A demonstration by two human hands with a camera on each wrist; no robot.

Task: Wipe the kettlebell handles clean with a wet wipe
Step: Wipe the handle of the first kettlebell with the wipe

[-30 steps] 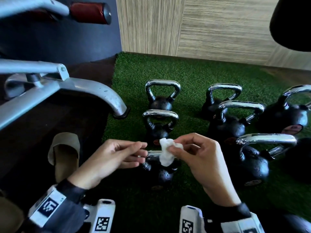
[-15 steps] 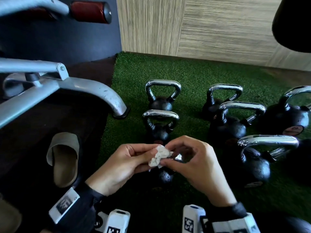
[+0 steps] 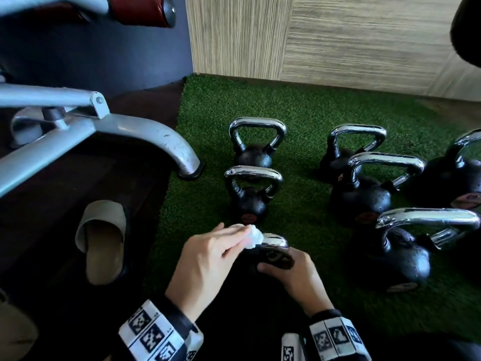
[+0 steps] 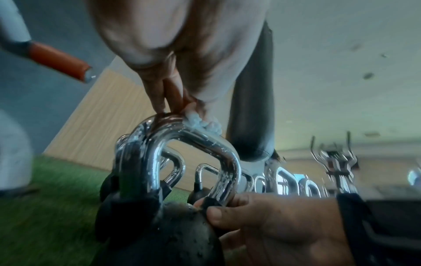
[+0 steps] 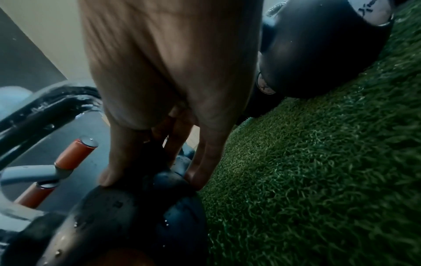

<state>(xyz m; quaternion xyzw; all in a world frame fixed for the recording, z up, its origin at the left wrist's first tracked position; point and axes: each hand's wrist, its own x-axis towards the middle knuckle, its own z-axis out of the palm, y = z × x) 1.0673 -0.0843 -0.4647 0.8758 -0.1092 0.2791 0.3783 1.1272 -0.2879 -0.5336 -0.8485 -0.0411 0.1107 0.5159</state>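
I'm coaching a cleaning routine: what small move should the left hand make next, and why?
Probably slide the wet wipe rightward along the chrome handle: the left hand pinches it at the left end, while the right hand steadies the kettlebell.

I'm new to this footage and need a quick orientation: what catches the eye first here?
Shiny chrome handles stand out on the black kettlebells grouped on the green artificial turf. At the front, the left hand presses a crumpled white wet wipe onto the nearest kettlebell's chrome handle, while the right hand grips that kettlebell's body below.
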